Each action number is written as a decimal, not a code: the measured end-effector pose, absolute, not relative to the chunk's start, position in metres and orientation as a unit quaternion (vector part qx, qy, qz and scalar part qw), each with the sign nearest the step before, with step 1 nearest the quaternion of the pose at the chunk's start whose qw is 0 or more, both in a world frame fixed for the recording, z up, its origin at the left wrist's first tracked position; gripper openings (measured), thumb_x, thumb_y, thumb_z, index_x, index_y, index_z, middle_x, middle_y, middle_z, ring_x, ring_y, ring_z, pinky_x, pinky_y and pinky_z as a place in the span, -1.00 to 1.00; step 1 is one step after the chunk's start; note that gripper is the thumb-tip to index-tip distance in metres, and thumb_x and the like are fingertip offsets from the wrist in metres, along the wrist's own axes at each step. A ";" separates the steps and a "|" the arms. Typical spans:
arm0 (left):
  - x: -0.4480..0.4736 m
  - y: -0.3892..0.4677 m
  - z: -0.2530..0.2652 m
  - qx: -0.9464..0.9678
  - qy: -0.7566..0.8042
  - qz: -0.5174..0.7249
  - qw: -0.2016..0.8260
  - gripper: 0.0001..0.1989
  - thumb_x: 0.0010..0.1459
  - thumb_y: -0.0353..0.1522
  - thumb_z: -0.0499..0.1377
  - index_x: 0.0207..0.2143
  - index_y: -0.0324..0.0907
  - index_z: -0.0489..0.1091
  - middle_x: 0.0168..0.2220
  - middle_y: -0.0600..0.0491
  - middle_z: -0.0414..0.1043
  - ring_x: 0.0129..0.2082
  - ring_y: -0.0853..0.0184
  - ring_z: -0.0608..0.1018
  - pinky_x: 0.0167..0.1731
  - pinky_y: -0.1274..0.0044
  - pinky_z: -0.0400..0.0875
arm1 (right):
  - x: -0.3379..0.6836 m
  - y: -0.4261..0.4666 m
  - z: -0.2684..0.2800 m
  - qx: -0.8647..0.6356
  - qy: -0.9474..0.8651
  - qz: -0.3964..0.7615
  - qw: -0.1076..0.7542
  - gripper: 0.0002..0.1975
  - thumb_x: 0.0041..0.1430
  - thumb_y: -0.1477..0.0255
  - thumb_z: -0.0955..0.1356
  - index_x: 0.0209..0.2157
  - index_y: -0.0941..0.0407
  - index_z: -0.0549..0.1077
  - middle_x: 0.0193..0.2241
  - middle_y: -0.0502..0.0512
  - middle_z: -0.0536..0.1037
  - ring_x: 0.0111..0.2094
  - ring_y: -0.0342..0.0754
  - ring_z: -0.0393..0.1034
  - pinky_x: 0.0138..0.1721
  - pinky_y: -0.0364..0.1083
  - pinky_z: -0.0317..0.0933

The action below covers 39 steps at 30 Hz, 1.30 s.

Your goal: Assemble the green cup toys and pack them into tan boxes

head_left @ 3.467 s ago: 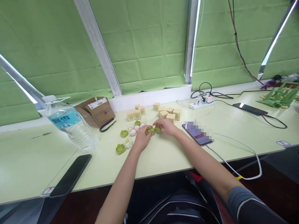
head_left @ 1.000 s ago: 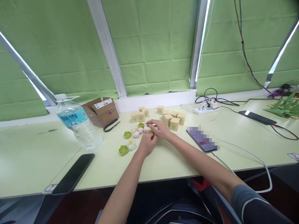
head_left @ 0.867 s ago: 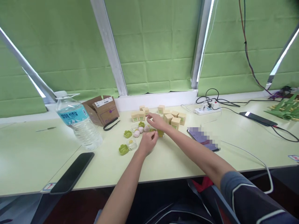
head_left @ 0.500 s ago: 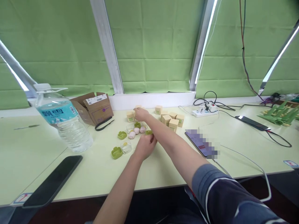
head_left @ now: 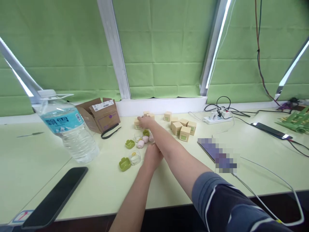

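My right hand (head_left: 145,121) reaches far across the table with its fingers stretched out. Its fingertips rest at a small tan box (head_left: 138,124), and another small tan box (head_left: 146,113) sits just behind it. Closer to me, my left hand (head_left: 153,157) is closed under my right forearm; its fingertips and whatever is in them are hidden. Left of it lie a clear cup with a yellow spot (head_left: 135,157) and a green flower-shaped dish (head_left: 125,164). Farther back are a second green dish (head_left: 130,144), a green piece (head_left: 146,132) and several pale pink rounded pieces (head_left: 140,144).
Several small tan boxes (head_left: 184,133) cluster right of my forearm. A large water bottle (head_left: 70,129), a cardboard box (head_left: 103,117), a black strap (head_left: 110,131) and a black phone (head_left: 56,196) are at left. Another phone (head_left: 214,154), cables and a power strip (head_left: 217,119) lie right.
The view has shifted, so the table things appear slightly lower and mostly farther right. My right hand's fingers are more stretched out over the tan box. The green piece by my left hand is now hidden.
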<state>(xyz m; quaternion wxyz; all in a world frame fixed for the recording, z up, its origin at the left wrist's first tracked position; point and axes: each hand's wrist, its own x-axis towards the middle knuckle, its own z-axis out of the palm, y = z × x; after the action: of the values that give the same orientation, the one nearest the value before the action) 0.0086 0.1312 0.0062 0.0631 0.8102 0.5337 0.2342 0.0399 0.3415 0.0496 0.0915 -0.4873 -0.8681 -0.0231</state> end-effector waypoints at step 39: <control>-0.001 0.120 0.019 0.750 0.368 0.533 0.133 -0.63 0.37 -0.15 -0.02 -0.01 -0.15 0.43 -0.11 -0.07 0.47 -0.10 0.22 0.51 -0.06 0.38 0.42 | 0.202 0.114 0.062 -0.409 -0.883 0.013 0.230 -0.34 -0.01 0.21 0.57 0.15 -0.06 0.45 -0.13 0.15 0.62 -0.12 0.15 0.51 -0.25 -0.03 0.30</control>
<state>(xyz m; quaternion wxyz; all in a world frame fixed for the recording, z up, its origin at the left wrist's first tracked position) -0.0011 0.1205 0.0193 0.1333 0.7502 0.3676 0.5332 0.2024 0.1141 0.0616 0.2298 -0.4093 -0.8829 0.0130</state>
